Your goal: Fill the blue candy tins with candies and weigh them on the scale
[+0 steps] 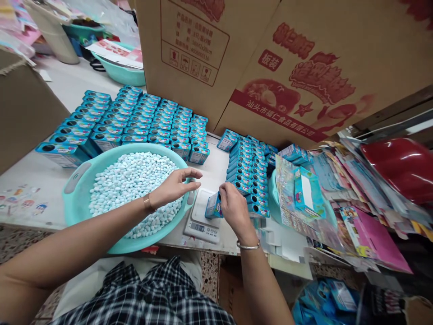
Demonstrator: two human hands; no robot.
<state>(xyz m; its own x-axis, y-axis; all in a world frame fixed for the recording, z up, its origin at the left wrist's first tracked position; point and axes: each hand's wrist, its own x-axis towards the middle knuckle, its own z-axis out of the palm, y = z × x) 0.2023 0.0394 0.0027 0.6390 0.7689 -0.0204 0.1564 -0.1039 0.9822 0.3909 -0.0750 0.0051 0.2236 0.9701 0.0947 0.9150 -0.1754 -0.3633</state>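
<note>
Hands at a cluttered white table (34, 180). Right hand (235, 210) closed around a small blue box (214, 206), fingers clamped on its upper end; box held tilted just above the platform of a small white scale (202, 216). Left hand (176, 185) over the right rim of a teal basin (79, 174), fingers loosely spread and curved, thumb apart from the rest, gripping nothing that shows; fingertips point toward the scale. Basin heaped with small white and pale blue pellets (131, 180). Scale sits touching the basin's right edge, display facing the person.

Behind the basin: filled rows of blue boxes (135, 122), packed side by side, openings up. Second, narrower stack of the same boxes (246, 167) just right of the scale, near the right hand.

Large cardboard carton (270, 58) with red print looming over the back of the table. Pile of colourful printed cards and packets (338, 198) to the right, overlapping one another. Red plastic item (402, 167) at far right. Checked fabric (149, 293) at bottom edge
</note>
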